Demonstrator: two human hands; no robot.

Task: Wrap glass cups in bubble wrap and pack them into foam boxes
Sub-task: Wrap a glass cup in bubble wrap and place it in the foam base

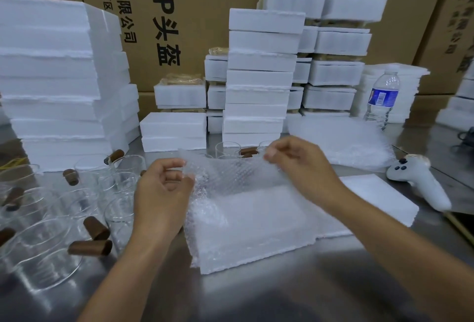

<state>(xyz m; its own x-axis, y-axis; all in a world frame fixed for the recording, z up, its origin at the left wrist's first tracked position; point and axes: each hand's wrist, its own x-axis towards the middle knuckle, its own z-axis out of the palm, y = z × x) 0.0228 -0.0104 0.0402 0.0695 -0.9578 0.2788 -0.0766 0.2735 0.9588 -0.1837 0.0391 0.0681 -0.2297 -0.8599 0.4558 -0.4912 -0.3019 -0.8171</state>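
As we pinch the top edge of the bubble wrap [230, 180] with our left hand [161, 188] and right hand [297, 165], both clamped on it, the sheet stretches left to right above the foam box [282, 232]. The glass cups [118, 180] lie to the left, nearer our left hand.

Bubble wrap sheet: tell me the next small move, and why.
Probably lower the bubble wrap sheet flat onto the foam piece. The left hand and right hand pinch its top corners in the air, no cup shows in it yet, and the glass cups stand to the left.
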